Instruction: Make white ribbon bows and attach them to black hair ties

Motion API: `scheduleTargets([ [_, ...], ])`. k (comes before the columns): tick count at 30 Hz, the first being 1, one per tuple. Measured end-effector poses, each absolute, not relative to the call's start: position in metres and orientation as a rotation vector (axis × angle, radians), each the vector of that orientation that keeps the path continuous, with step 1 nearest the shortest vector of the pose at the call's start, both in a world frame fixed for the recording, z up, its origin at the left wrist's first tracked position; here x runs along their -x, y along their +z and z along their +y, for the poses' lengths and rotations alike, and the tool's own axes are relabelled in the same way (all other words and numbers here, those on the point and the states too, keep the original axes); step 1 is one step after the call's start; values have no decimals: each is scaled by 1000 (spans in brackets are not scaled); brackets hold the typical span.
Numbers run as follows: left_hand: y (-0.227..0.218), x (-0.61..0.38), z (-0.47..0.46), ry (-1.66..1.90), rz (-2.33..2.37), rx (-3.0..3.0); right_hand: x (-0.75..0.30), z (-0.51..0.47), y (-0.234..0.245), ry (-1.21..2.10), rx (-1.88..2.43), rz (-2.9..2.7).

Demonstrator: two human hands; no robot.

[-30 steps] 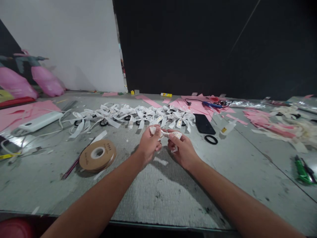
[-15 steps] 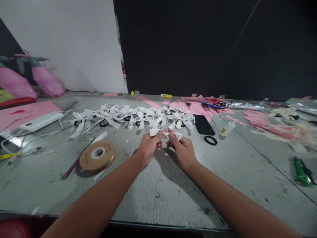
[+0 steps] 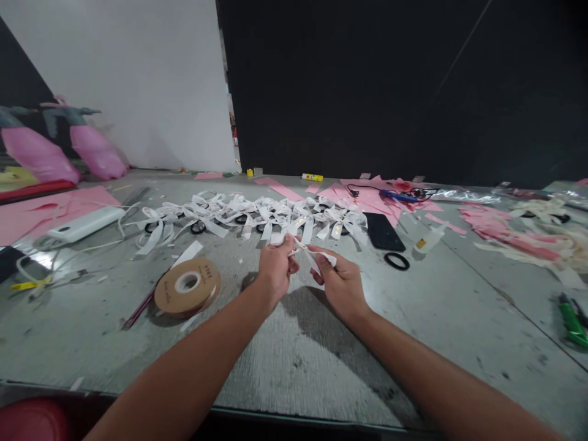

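Observation:
A white ribbon (image 3: pixel 313 260) is stretched between my two hands, just above the table. My left hand (image 3: pixel 277 264) pinches one part of it between thumb and fingers, with a short end showing past the thumb. My right hand (image 3: pixel 339 278) grips another part, and a loop or crossing shows between the hands. Right behind them lies a long heap of white ribbon bows (image 3: pixel 257 214), several with black rings among them. Left of my left hand rests a brown cardboard ribbon spool (image 3: pixel 169 293) with a white core. Whether a ring is inside the held ribbon cannot be seen.
To the right lie a black phone (image 3: pixel 384 231), a black ring (image 3: pixel 396 261), a small clear bottle (image 3: pixel 430 239) and a green cutter (image 3: pixel 572 321). Pink sheets (image 3: pixel 367 195) and a glue stick (image 3: pixel 312 177) are at the back. A white power strip (image 3: pixel 87 224) with cables is left.
My right hand has shifted slightly down and right, drawing its ribbon end out from the middle. A crossing of ribbon now shows between the hands. The camera view has turned slightly left.

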State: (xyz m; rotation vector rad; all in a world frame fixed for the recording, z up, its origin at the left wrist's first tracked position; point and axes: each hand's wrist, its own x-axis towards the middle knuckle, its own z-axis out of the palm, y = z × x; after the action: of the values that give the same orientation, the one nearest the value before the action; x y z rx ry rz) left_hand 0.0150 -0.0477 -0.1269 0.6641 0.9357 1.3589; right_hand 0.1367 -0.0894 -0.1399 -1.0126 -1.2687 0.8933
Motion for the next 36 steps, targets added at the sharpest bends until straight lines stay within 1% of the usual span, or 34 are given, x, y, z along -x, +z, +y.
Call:
scheduleTargets([
  [5, -138, 0, -43, 1166, 831, -1054, -148, -84, -138, 994, 967, -1148],
  [11, -143, 2, -47, 1004, 762, -1202, -152, -77, -142, 1171, 888, -1151],
  [14, -145, -5, -50, 1069, 823, -1179, -152, -77, -143, 1172, 897, -1215],
  [21, -140, -13, -52, 1238, 777, -838, -151, -80, -138, 1075, 881, -1277],
  [28, -137, -2, -42, 1307, 794, -790, -154, -81, -137, 1055, 892, -1312],
  [33, -141, 2, -38, 1299, 824, -956, -157, -81, -139, 1081, 906, -1294],
  [36, -139, 3, -43, 1129, 803, -1182, -160, -78, -139, 1246, 896, -1238],
])
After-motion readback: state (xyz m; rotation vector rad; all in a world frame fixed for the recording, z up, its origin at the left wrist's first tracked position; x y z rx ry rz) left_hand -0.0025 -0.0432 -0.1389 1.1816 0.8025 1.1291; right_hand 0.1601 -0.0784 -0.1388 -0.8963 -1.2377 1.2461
